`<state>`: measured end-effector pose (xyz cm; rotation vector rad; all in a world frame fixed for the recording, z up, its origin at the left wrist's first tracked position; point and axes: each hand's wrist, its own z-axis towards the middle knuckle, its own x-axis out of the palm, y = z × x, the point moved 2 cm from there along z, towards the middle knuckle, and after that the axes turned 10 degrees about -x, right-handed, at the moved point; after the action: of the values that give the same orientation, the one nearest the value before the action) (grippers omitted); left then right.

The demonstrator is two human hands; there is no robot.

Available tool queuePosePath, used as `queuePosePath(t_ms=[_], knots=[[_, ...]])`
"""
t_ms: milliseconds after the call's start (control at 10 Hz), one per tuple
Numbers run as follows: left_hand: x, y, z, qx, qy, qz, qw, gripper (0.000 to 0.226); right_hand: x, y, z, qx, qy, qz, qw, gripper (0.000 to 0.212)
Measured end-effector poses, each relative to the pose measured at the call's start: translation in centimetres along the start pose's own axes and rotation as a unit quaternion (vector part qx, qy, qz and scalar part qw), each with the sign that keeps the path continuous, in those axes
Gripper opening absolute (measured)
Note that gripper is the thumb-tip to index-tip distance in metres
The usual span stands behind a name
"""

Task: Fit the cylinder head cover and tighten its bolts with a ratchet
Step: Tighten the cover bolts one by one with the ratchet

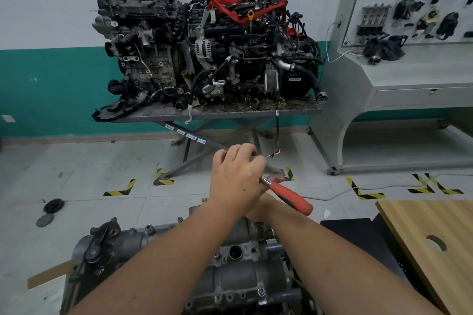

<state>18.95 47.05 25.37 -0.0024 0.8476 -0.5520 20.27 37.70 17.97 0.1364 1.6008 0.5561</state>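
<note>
The grey metal cylinder head cover [231, 280] lies on top of the engine at the bottom of the view, with bolt holes and a round opening showing. Both my forearms cross above it. My left hand [234, 179] is curled, knuckles up, over the head end of the ratchet [291, 198], hiding the socket and the bolt. The orange handle sticks out to the lower right. My right hand [263, 208] is mostly hidden under the left one; a fingertip shows wrapped at the metal shank just above the handle.
Two large engines [204, 46] stand on a scissor lift table [294, 110] against the far wall. A grey training console [414, 69] is at the right, a wooden board [435, 225] at the near right. Black discs [52, 206] lie on the floor at the left.
</note>
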Motion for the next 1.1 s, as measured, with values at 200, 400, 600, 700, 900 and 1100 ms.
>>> queuePosePath(t_ms=[200,400,600,700,900,1100], knots=[[1.0,-0.4,-0.8,-0.316,0.105,-0.416,0.846,0.034,0.6,2.7,2.0,0.241,0.050,-0.038,0.968,0.041],[1.2,0.6,0.0,-0.544,0.116,-0.608,0.567,0.033,0.8,0.4,1.5,0.154,0.141,0.052,0.977,0.031],[-0.1,1.7,1.9,-0.507,0.258,-0.541,0.619,0.022,0.5,-0.4,1.3,0.152,0.152,0.127,0.968,0.044],[-0.3,1.4,2.3,-0.509,0.276,-0.523,0.625,0.021,0.0,-0.9,1.4,0.164,0.144,0.207,0.954,0.044],[0.4,1.0,3.1,-0.498,0.310,-0.469,0.660,0.019,-0.5,-0.7,1.4,0.118,0.157,0.126,0.972,0.010],[-0.1,1.5,4.3,-0.456,0.411,-0.425,0.665,0.015,-0.2,-0.7,1.4,0.098,0.152,0.123,0.976,0.022]])
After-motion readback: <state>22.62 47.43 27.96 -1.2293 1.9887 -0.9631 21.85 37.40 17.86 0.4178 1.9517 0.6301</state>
